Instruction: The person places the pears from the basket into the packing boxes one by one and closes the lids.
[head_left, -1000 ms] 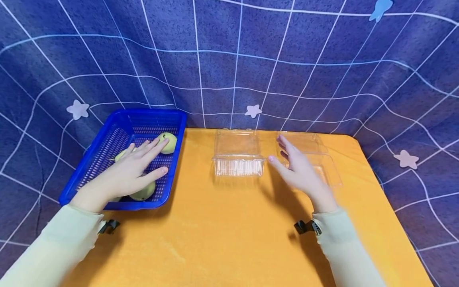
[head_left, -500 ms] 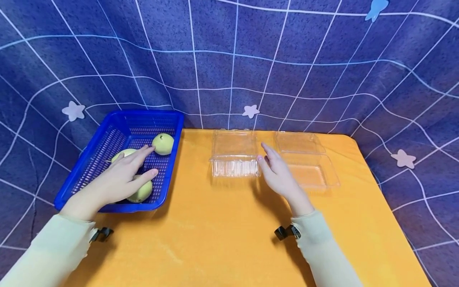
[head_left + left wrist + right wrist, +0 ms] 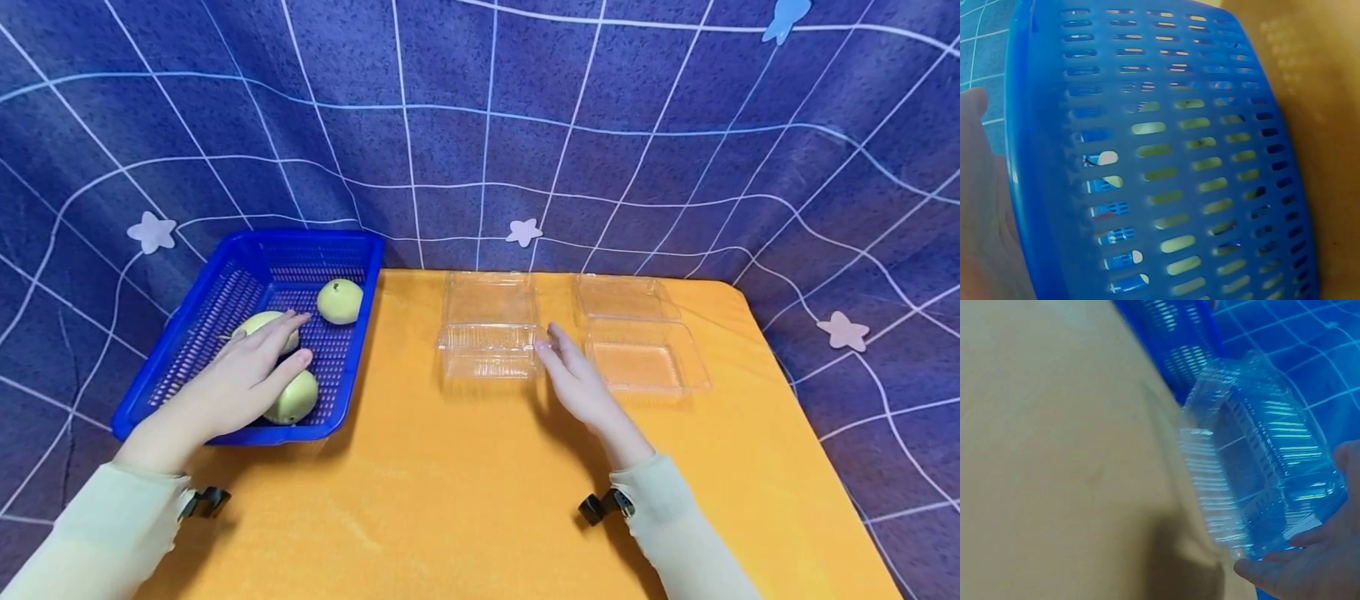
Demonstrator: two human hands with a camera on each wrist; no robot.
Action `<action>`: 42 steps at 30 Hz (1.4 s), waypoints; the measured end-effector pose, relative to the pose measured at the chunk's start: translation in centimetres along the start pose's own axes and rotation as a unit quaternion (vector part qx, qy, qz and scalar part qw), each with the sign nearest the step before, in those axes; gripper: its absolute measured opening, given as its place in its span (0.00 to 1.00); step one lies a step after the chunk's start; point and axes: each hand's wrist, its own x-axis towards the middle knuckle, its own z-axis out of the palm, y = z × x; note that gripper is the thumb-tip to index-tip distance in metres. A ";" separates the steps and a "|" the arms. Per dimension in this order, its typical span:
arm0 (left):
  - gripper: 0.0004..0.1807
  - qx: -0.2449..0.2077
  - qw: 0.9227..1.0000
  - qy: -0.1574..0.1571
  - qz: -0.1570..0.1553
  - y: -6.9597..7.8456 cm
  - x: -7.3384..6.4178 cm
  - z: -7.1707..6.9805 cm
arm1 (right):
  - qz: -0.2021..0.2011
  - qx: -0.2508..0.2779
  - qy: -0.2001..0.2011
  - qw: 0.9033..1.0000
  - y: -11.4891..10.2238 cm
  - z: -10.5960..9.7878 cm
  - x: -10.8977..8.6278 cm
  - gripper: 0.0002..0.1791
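Note:
In the head view, my left hand lies over the blue plastic basket, fingers extended above the pale green pears. One pear shows beside the thumb, another is partly covered by the fingers, and a third sits near the right rim. The left wrist view shows the basket's slotted side with pears behind it. My right hand is at the right end of a clear hinged plastic box, thumb tip at its edge. In the right wrist view, its straight fingers overlap the box's near corner.
A second clear plastic box stands with its lid raised to the right of my right hand. An orange cloth covers the table. A blue curtain with white lines and stars hangs behind.
My right hand has moved left from the second box to the middle one, whose tray has tipped so its inside shows. My left hand has drawn back slightly over the pears.

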 end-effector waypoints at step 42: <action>0.43 -0.037 0.999 0.031 -0.020 -1.1 -1.2 0.6 | -0.079 0.059 -0.044 0.994 4.1 1.2 -0.1 0.65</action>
